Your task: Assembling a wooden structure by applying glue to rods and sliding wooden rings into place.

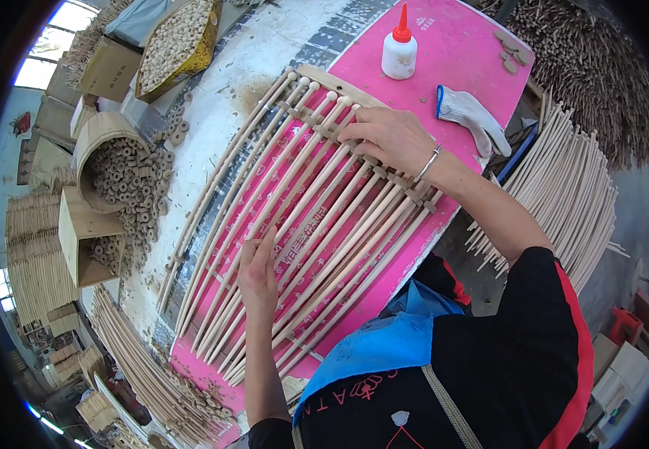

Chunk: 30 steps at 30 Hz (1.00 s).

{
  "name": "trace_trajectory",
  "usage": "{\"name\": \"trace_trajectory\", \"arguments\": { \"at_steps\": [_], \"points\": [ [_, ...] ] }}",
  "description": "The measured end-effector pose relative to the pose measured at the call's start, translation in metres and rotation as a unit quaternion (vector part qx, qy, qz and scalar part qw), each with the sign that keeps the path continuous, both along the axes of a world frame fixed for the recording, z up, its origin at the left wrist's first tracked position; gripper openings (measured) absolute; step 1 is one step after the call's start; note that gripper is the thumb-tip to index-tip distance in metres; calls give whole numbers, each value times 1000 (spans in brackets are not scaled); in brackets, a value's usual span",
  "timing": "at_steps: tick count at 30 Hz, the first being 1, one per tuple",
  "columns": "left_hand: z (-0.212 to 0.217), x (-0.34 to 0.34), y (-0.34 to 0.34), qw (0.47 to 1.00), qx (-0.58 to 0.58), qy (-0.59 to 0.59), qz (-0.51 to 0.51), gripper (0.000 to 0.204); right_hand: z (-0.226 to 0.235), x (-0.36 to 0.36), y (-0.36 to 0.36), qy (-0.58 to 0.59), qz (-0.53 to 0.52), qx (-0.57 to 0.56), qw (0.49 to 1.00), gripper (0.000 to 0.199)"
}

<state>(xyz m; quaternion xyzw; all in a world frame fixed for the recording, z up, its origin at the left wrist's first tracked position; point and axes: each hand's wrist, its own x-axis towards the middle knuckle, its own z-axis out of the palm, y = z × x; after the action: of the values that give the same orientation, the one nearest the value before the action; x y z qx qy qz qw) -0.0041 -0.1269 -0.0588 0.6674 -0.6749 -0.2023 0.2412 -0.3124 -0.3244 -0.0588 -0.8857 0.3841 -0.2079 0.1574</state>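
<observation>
Long, thin wooden sticks (311,224) lie side by side across a wooden rack (339,84) with notched blocks. Pale wooden balls (314,87) cap the far ends of several sticks on the left. My right hand (395,142) is over the rack's far end, its fingers curled down beside the row of balls; what lies under the fingertips is hidden. Around the middle of the sticks, my left hand (259,273) has its fingers closed at one stick. A white glue bottle (399,57) with a red nozzle stands beyond my right hand.
A pink board (459,56) lies under the rack. A white glove (474,120) rests to the right, near a big bundle of sticks (556,194). At left are a box of wooden balls (178,45), a tipped round container (104,123) spilling wooden rings, and more sticks (141,352).
</observation>
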Motion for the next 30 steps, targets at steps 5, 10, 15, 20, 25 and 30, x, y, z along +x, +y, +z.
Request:
{"name": "trace_trajectory", "arguments": {
  "at_steps": [5, 10, 15, 20, 25, 30],
  "points": [
    [-3, -1, 0, 1000, -14, -13, 3, 40, 4, 0, 2, 14, -17, 22, 1000, 27],
    [-7, -5, 2, 995, -54, -79, 1, 36, 1, -9, 3, -40, -19, 12, 999, 31],
    [-10, -7, 4, 987, -97, -131, -3, 35, 15, -38, 13, -112, -101, 41, 988, 30],
    [-3, -7, 3, 990, -67, -120, 5, 37, 22, -59, 32, -173, -152, 80, 970, 26],
    [-6, -3, 4, 989, -71, -127, 1, 38, 15, -67, 35, -181, -171, 80, 965, 25],
    [-1, -5, 4, 989, -71, -128, 9, 37, 11, -65, 34, -211, -174, 97, 957, 24]
  ]
}}
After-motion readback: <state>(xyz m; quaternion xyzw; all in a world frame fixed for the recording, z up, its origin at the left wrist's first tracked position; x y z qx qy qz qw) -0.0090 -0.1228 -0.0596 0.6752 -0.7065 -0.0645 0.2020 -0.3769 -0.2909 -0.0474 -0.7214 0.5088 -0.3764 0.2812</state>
